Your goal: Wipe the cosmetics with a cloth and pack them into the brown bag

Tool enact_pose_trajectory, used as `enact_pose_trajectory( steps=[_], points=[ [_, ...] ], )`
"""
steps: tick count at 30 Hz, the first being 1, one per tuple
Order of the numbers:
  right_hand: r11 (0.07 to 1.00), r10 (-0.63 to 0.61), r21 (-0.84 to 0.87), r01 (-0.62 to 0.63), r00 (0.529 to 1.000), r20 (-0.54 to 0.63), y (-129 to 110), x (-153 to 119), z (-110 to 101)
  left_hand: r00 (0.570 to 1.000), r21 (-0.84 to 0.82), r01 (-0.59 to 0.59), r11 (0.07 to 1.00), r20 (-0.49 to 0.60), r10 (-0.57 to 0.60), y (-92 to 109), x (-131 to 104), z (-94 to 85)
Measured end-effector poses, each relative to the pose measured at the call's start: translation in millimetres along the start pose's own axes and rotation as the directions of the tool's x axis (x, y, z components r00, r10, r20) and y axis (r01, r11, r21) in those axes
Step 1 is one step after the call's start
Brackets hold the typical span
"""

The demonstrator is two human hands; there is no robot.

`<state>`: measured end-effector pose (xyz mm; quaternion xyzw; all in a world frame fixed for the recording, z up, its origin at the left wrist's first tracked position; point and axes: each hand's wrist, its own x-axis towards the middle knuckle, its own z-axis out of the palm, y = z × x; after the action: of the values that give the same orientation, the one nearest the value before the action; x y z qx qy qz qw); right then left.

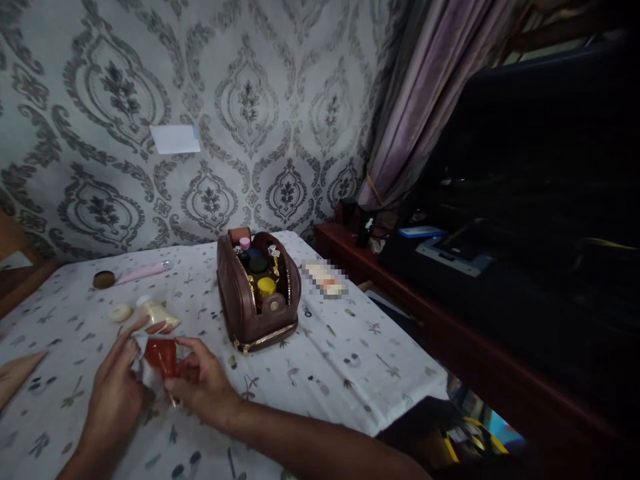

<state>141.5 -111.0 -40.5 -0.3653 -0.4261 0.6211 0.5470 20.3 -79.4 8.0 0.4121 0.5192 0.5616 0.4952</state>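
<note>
My left hand [117,383] is curled around a crumpled white tissue or thin cloth [145,367], pressed to one side of a glossy red tube [163,357]. The fingers of my right hand [207,387] grip the tube from the other side; part of it is covered by fingers and tissue. Just beyond my hands lies a pale cream tube with a white cap [157,312], beside a small round cream-coloured jar or lid [121,312]. To the right stands a brown toiletry bag [235,300], unzipped, with a yellow-capped container [266,287] and other bottles inside.
On the patterned tablecloth [345,373] lie a pink tube [143,272], a dark round lid or jar [104,280] and a blurred-out flat item [325,278]. A flat tan item [20,377] lies at far left. A dark red wooden desk [465,340] borders the right side.
</note>
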Motion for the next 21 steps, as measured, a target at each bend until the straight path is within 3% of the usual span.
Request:
enact_pose_trajectory(
  steps=[3,6,11,16,21],
  points=[
    [0.968,-0.102,-0.233,0.093,0.995,-0.024,-5,-5,0,0.992,-0.134,0.067,0.989,0.114,-0.052,-5,3,-2.0],
    [0.954,-0.067,-0.296,0.050,0.997,-0.047,-6,-7,1,0.987,-0.147,0.116,0.982,0.132,-0.096,-9,4,-5.2],
    [0.974,-0.003,-0.224,-0.019,0.995,-0.099,-2,-3,3,0.980,-0.186,0.171,0.967,0.134,-0.148,-10,5,-8.6],
    [0.988,-0.015,-0.152,-0.001,0.995,-0.103,3,1,0,0.963,-0.257,0.253,0.933,0.164,-0.216,-12,8,-10.5],
    [0.994,0.065,0.091,-0.061,0.997,-0.044,7,5,-4,0.946,-0.341,0.321,0.883,0.158,-0.283,-9,9,-8.7]
  ],
)
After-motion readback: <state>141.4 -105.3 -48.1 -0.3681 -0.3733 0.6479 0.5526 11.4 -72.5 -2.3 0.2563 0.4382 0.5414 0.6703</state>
